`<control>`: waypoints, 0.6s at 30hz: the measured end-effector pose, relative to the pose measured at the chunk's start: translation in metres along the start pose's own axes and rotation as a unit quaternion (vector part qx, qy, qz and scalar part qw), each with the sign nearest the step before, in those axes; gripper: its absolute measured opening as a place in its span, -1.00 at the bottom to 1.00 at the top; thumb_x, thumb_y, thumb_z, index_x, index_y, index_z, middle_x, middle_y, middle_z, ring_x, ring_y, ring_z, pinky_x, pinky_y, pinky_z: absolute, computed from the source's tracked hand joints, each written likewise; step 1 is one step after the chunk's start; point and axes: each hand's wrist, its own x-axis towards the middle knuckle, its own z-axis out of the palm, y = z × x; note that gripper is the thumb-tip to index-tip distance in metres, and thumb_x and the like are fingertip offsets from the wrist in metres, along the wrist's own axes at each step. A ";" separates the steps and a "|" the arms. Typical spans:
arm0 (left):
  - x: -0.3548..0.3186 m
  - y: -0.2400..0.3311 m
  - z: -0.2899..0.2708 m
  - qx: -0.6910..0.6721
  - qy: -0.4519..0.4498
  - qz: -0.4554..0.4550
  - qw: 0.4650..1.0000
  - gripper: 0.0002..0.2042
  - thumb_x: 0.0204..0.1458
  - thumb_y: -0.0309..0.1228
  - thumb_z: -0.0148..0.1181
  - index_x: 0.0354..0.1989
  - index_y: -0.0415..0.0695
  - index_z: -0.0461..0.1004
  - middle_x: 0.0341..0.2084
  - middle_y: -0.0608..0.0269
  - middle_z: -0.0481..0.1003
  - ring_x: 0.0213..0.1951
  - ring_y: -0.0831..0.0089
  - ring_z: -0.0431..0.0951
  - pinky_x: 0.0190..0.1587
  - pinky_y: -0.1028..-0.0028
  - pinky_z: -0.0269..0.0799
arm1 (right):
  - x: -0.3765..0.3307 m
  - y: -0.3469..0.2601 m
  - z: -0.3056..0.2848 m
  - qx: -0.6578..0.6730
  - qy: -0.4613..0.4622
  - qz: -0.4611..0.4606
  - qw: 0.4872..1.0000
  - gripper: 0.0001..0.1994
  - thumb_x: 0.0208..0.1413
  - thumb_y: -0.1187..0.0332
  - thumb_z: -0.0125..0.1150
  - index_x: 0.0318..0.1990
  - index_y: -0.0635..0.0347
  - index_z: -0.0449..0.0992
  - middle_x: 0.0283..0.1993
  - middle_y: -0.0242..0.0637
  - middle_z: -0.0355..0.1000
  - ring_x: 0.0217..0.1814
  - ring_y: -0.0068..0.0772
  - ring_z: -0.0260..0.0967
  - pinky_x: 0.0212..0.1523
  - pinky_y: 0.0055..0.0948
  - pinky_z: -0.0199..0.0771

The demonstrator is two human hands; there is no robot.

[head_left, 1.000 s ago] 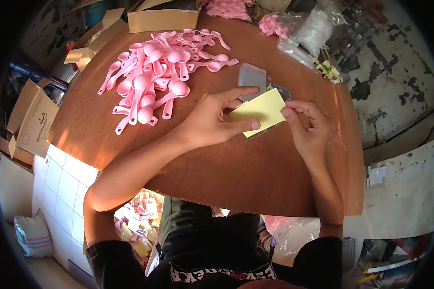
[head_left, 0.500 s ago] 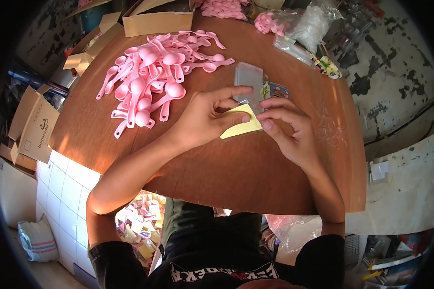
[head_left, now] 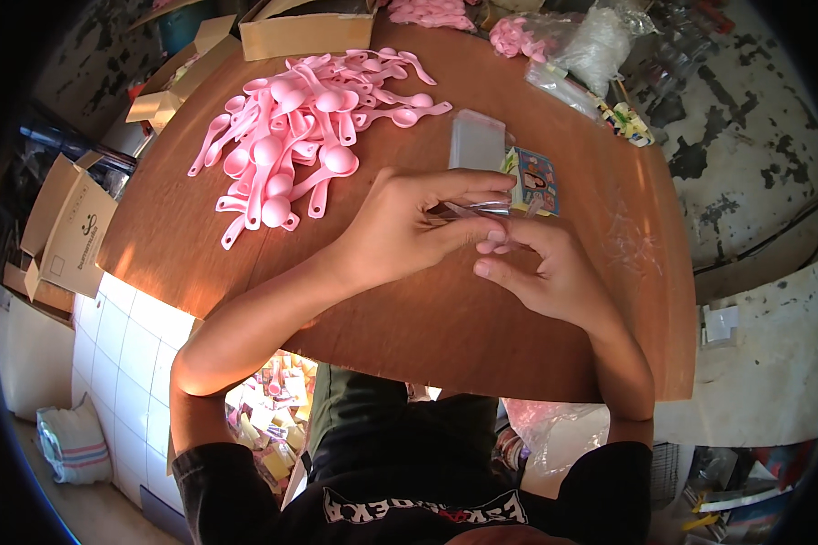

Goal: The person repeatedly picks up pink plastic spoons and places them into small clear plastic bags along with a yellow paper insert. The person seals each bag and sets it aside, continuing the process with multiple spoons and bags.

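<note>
My left hand is closed on a clear plastic sleeve, its thumb below and fingers above. The sleeve is tilted almost edge-on, so the yellow card seen in it earlier hardly shows. At the sleeve's right end, the fingers of my right hand meet the left thumb tip and the plastic; the right thumb sits lower, a little apart. Just beyond my hands lie a stack of clear sleeves and, to its right, a small stack of printed blue cards.
Pink measuring spoons are heaped on the brown table at left. Thin clear strips lie scattered at right. A cardboard box and plastic bags stand at the back. Below the table's front edge is a container of packed pieces.
The sleeve has turned from showing its yellow face to nearly edge-on. My right hand has moved lower and closer to my left thumb, uncovering more of the printed cards.
</note>
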 end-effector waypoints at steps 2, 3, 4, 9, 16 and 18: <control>0.002 0.001 0.001 0.008 0.000 0.029 1.000 -0.51 0.02 -0.51 0.35 0.15 -0.33 0.40 -0.12 0.05 0.59 -0.10 0.46 0.59 -0.04 0.48 0.53 | -0.003 0.007 0.007 0.138 0.028 0.087 0.986 -0.77 0.16 0.47 0.24 -0.04 0.34 0.53 -0.19 -0.22 0.54 -0.14 -0.46 0.52 -0.13 -0.50 0.52; 0.003 0.001 0.002 0.017 -0.001 0.059 0.998 -0.50 0.00 -0.50 0.38 0.14 -0.33 0.41 -0.14 0.06 0.59 -0.13 0.46 0.60 -0.07 0.47 0.54 | -0.003 0.010 0.009 0.138 0.027 0.087 0.986 -0.77 0.16 0.47 0.24 -0.04 0.34 0.53 -0.19 -0.22 0.54 -0.14 -0.46 0.52 -0.13 -0.50 0.52; 0.004 -0.001 0.001 0.017 0.003 0.059 0.998 -0.50 0.00 -0.50 0.38 0.14 -0.33 0.41 -0.14 0.06 0.59 -0.13 0.46 0.60 -0.07 0.47 0.54 | -0.002 0.014 0.009 0.109 0.068 0.039 0.991 -0.78 0.18 0.50 0.20 -0.03 0.33 0.52 -0.21 -0.24 0.54 -0.19 -0.51 0.52 -0.18 -0.56 0.52; 0.000 -0.021 -0.004 0.075 -0.063 -0.114 0.989 -0.52 0.00 -0.37 0.39 0.09 -0.27 0.43 -0.24 0.15 0.60 -0.23 0.59 0.55 -0.19 0.49 0.47 | 0.017 0.024 -0.001 0.179 0.214 0.039 0.959 -0.79 0.21 0.50 0.14 -0.01 0.30 0.52 -0.22 -0.28 0.55 -0.23 -0.59 0.50 -0.21 -0.60 0.51; -0.006 -0.061 0.005 0.032 -0.092 -0.085 0.992 -0.56 0.02 -0.34 0.39 0.05 -0.21 0.45 -0.25 0.20 0.59 -0.25 0.54 0.53 -0.16 0.46 0.45 | 0.070 0.108 0.000 -0.016 0.313 0.032 0.949 -0.81 0.12 0.49 0.21 -0.11 0.26 0.56 -0.23 -0.23 0.55 -0.24 -0.42 0.50 -0.19 -0.45 0.48; -0.002 -0.052 0.003 0.002 -0.120 -0.148 0.982 -0.58 0.03 -0.34 0.38 0.05 -0.20 0.45 -0.22 0.18 0.59 -0.20 0.51 0.53 -0.10 0.43 0.44 | 0.093 0.114 -0.002 -0.190 0.238 -0.057 0.951 -0.77 0.03 0.51 0.23 -0.12 0.24 0.57 -0.20 -0.12 0.53 -0.16 -0.08 0.50 -0.09 -0.28 0.48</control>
